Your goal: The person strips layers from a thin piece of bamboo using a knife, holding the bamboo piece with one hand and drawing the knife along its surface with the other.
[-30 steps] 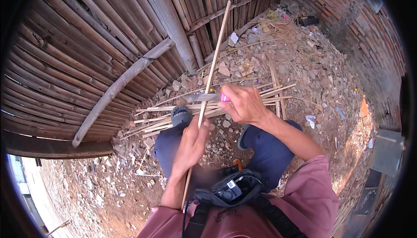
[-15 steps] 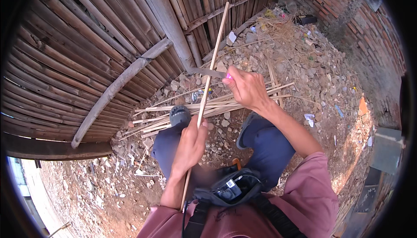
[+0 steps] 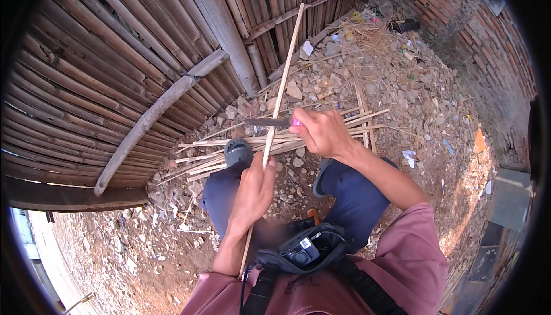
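My left hand (image 3: pixel 252 193) is wrapped round a long pale bamboo strip (image 3: pixel 287 62), which slants up and away from my forearm toward the wall. In my right hand (image 3: pixel 324 131) is a knife (image 3: pixel 270 122) with a pink handle, its dark blade lying across the strip a little beyond my left hand. The blade's tip points left and rests over the strip. Beneath both hands, a loose pile of similar bamboo strips (image 3: pixel 212 153) lies on the stony ground between and beyond my feet.
A bamboo slat wall (image 3: pixel 103 79) with round poles curves along the left and far side. To the right rises a brick wall (image 3: pixel 453 22). Rubble, dry straw (image 3: pixel 367 33) and paper scraps cover the ground. An open dark pouch (image 3: pixel 304 252) sits at my waist.
My right hand has drawn the knife down along the bamboo strip, closer to my left hand. My left hand and the strip have barely moved.
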### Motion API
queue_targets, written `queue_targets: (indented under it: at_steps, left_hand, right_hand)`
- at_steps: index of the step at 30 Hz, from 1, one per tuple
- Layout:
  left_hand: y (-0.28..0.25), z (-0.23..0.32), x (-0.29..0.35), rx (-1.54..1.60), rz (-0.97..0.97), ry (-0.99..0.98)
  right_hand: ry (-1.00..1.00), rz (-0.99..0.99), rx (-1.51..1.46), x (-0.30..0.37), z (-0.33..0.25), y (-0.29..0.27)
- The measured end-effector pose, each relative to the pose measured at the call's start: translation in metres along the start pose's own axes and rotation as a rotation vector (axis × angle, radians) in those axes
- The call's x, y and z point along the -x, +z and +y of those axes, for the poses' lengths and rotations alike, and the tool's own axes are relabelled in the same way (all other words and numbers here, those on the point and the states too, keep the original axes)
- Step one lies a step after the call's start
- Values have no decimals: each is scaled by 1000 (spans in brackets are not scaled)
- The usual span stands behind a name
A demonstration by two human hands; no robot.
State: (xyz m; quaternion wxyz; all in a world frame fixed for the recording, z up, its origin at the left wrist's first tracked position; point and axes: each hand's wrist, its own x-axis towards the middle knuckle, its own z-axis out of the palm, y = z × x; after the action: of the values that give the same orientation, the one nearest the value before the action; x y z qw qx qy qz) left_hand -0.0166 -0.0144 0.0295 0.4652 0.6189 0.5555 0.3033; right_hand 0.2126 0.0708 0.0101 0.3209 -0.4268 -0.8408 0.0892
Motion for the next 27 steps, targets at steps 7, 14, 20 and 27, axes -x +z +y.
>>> queue_targets:
  at_steps: [7, 14, 20, 27]
  left_hand:
    - [1, -1, 1, -8, 26, 39]
    - [1, -2, 1, -11, 21, 20]
    - [0, 0, -2, 31, -7, -18]
    - [-1, 0, 1, 10, -45, -32]
  right_hand:
    - [-277, 96, -72, 7, -10, -10]
    - [-74, 63, -37, 5, -8, 1]
    - [43, 31, 92, -1, 9, 5]
    - [80, 68, 60, -3, 17, -5]
